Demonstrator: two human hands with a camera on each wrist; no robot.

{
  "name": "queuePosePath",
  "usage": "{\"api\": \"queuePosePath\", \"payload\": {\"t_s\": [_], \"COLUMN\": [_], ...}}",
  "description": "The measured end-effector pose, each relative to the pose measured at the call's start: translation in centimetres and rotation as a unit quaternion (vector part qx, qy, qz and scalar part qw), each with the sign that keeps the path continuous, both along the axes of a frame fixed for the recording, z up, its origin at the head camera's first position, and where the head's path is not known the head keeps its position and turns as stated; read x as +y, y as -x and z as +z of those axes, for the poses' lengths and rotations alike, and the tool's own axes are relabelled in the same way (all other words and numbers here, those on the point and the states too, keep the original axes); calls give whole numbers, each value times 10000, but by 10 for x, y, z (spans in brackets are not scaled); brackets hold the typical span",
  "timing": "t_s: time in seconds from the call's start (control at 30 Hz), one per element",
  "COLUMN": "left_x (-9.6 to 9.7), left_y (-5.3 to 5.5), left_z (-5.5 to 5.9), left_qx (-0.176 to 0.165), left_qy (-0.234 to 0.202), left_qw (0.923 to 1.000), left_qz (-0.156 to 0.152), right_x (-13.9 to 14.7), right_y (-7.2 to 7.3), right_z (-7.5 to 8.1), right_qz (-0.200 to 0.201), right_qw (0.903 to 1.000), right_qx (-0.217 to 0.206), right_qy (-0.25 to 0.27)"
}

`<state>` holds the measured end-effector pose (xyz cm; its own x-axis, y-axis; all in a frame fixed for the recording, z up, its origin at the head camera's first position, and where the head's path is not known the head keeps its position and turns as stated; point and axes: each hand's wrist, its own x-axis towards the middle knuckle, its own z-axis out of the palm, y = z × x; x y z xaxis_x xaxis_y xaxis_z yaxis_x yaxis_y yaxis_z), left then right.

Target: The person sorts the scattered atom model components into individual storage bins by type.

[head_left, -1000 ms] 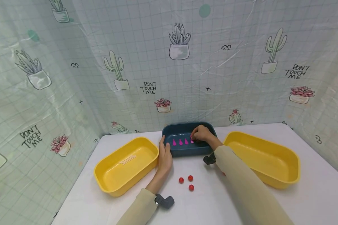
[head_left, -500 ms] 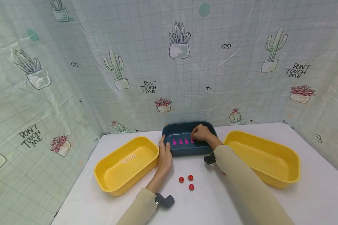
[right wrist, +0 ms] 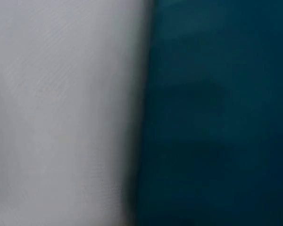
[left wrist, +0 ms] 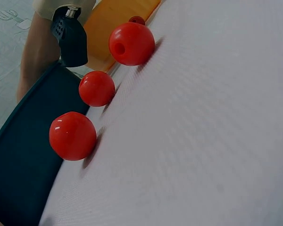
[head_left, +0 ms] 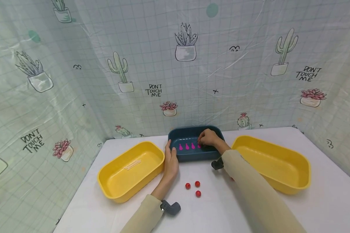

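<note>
My left hand rests against the left side of a dark blue tray, fingers stretched along its wall and thumb at the front corner. Inside the tray, my right hand pinches a small pink pawn-shaped piece, mostly covered by the fingers. To its left, several like pink pieces line up in a row on the tray floor. The left wrist view shows the tray's outer wall but not the left fingers. In the right wrist view the tray wall fills one side, blurred, and the right hand is unseen.
Red beads with holes lie on the white table before the tray. Another red bead shows partly beside the right sleeve. A yellow tray with several thin pale sticks stands left, a second yellow tray right.
The right fingers have shifted very slightly at the pinched pink piece, and less of it shows. The left hand, trays and beads stay where they were.
</note>
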<state>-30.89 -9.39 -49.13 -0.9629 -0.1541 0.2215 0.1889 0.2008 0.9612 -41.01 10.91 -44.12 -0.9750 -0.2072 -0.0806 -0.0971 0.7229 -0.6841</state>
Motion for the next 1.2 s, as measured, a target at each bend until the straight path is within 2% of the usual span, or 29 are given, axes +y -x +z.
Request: {"api": "queuePosePath", "payload": {"t_s": [0.27, 0.43, 0.7, 0.87, 1.0, 1.2], "left_x": [0, 0, 0, 2, 3, 1], "left_y": [-1, -1, -2, -3, -1, -1], "left_z": [2, 2, 2, 2, 2, 1], "left_qx": [-14, -9, -25, -39, -26, -29], "left_qy": [-15, -32, -33, -29, 3, 27], "left_qw": [10000, 10000, 10000, 10000, 10000, 10000], "left_qz": [-7, -17, -20, -46, -46, 61], "right_x": [5, 9, 21, 42, 62, 96], "right_y": [-1, -7, -24, -44, -70, -111], "right_z": [3, 18, 55, 81, 99, 114], "right_qz": [-19, 201, 737, 701, 588, 522], "right_qw": [9997, 9998, 9963, 9962, 9964, 9963], "right_qx": [-156, 76, 421, 503, 581, 669], "right_qy": [172, 61, 126, 153, 182, 151]}}
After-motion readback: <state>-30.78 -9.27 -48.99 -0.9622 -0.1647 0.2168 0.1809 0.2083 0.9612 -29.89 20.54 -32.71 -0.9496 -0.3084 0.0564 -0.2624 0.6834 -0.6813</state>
